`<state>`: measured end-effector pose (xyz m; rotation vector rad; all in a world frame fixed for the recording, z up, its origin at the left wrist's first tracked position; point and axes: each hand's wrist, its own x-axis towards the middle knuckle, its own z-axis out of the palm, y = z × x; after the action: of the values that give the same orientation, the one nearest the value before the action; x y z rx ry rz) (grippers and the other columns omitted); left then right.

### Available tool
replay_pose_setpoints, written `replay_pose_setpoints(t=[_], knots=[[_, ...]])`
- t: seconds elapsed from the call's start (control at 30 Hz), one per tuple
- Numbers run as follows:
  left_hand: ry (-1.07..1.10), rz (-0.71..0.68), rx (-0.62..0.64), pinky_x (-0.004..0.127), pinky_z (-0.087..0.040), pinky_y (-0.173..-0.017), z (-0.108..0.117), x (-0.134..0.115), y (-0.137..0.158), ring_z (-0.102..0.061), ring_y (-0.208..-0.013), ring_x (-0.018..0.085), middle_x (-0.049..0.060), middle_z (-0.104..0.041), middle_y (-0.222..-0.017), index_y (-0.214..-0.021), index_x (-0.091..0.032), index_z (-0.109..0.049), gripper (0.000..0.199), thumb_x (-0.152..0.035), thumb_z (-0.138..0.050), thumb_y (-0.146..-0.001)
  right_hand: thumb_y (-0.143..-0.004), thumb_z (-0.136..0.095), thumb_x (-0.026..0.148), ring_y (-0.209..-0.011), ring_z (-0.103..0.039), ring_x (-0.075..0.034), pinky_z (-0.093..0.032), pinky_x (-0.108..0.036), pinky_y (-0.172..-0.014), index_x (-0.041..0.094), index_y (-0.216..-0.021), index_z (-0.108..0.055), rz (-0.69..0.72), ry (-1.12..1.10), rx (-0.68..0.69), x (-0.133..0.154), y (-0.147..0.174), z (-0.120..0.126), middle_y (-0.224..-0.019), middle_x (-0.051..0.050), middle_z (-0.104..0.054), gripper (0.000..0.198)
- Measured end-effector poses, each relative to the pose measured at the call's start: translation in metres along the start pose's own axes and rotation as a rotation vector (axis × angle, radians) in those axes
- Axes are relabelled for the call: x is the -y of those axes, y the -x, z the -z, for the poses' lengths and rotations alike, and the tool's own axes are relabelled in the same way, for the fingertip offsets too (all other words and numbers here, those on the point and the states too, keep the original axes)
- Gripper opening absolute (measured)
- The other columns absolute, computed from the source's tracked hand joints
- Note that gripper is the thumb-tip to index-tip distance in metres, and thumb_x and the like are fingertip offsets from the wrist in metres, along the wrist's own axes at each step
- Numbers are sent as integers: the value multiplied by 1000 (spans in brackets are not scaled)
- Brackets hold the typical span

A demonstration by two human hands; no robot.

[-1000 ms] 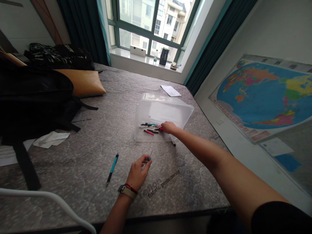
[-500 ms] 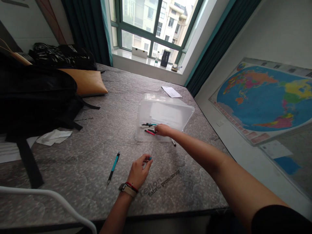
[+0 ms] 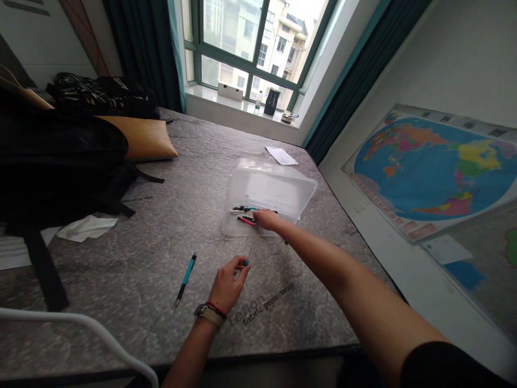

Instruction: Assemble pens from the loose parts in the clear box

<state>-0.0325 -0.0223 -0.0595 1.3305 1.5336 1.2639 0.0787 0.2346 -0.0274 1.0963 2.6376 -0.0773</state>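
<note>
In the head view my left hand (image 3: 227, 281), with a watch and red bracelet at its wrist, pinches a small teal piece with a thin shaft (image 3: 247, 262) pointing up; its exact kind is too small to tell. To its left a teal and black pen (image 3: 186, 280) lies on the grey fabric surface. My right hand (image 3: 266, 219) reaches into a clear plastic case (image 3: 226, 218), fingers bent down over several pens (image 3: 241, 209). A red pen (image 3: 245, 221) lies just left of these fingers. Whether they grip anything is hidden.
A black backpack (image 3: 60, 156) and a tan cushion (image 3: 149, 137) lie on the left. Crumpled white paper (image 3: 86, 228) is beside the backpack's straps. Beyond the case lies a white sheet (image 3: 281, 156). A white curved tube (image 3: 81, 318) crosses the lower left.
The whole view has shifted slightly. My right hand has moved a little over the pens in the case, while my left hand keeps its pinch.
</note>
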Motion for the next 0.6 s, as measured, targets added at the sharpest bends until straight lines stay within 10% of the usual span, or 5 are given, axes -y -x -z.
replay_pose_setpoints(t=[0.6], knots=[[2, 4, -22, 29, -54, -74, -2, 1, 0, -68, -86, 18, 4, -71, -94, -102, -22, -66, 31, -47, -52, -88, -81, -59, 19, -85, -60, -19, -38, -23, -67, 20, -106, -57, -17, -107, -73, -22, 29, 9, -101, -6, -68, 25]])
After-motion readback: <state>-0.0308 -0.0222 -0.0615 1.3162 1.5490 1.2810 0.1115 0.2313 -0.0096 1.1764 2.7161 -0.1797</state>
